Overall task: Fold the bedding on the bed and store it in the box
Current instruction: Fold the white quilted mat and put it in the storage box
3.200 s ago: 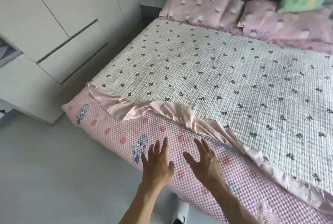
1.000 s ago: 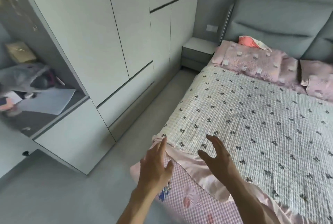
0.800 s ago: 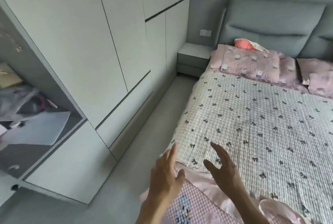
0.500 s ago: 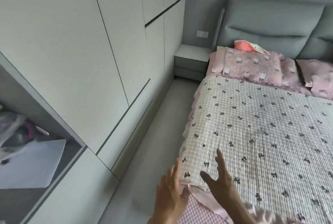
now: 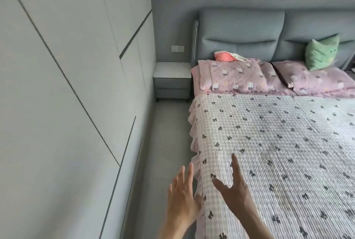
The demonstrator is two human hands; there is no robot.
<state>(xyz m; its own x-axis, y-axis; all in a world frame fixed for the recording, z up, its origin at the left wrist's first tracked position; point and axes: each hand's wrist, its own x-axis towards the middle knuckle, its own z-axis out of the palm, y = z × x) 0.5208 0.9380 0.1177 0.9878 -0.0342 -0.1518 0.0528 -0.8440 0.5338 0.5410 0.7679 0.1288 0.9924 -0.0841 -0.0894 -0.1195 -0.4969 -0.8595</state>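
Observation:
A pale quilted bedspread (image 5: 278, 142) with small dark bows and a pink ruffled edge covers the bed. Two pink pillows (image 5: 236, 77) lie at the head, with a green cushion (image 5: 320, 52) and a coral cloth (image 5: 224, 56) behind them. My left hand (image 5: 182, 194) is held out beside the bed's left edge, fingers straight, holding nothing. My right hand (image 5: 233, 188) hovers over the bedspread's left border with fingers spread, empty. No box is in view.
White wardrobe doors (image 5: 67, 85) run along the left. A narrow grey floor aisle (image 5: 165, 152) lies between them and the bed. A grey nightstand (image 5: 172, 80) stands at the aisle's far end, beside the grey padded headboard (image 5: 242, 35).
The view has moved from the bed's foot round to its left side. The pink blanket at the foot and the open shelf have left the view. Both hands stay open and empty.

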